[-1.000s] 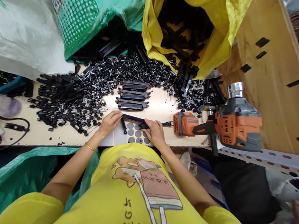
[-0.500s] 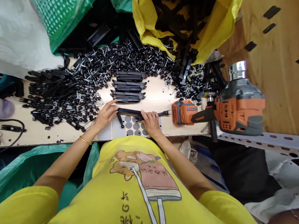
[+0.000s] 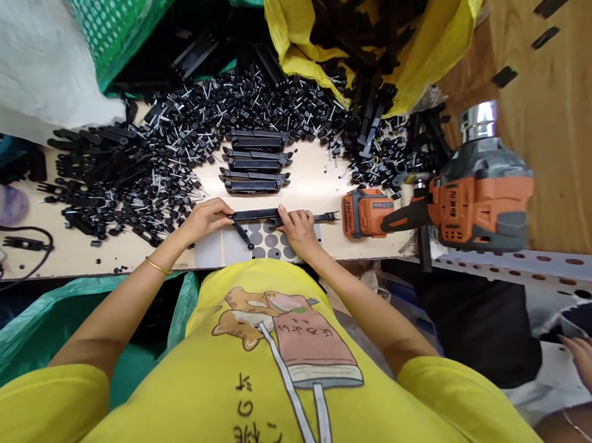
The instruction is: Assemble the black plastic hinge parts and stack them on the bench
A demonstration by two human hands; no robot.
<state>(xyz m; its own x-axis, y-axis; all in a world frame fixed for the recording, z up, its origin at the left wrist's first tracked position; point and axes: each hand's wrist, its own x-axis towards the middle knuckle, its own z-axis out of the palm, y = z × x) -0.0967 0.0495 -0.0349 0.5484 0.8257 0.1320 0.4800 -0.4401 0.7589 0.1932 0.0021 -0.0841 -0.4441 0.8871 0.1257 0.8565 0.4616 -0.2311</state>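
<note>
A long black hinged plastic part (image 3: 257,214) lies crosswise between my two hands, with one short arm angled down at its left and another reaching out to the right. My left hand (image 3: 207,218) pinches its left end. Around the middle of it, my right hand (image 3: 299,231) is closed, thumb on top. Beneath it is a sheet of grey round stickers (image 3: 261,246). Just beyond, several folded black parts (image 3: 254,182) lie stacked in parallel rows.
Heaps of small black pieces with metal pins (image 3: 179,169) curve around the work area. An orange cordless power tool (image 3: 480,205) lies at the right. A yellow bag (image 3: 433,63) and a green bag (image 3: 122,21) stand behind. Another person's hand (image 3: 588,369) shows at the far right.
The left end of the long part has tipped slightly down and its short arm has swung a little to the right. Both hands keep their hold. Another person's hand has come into view.
</note>
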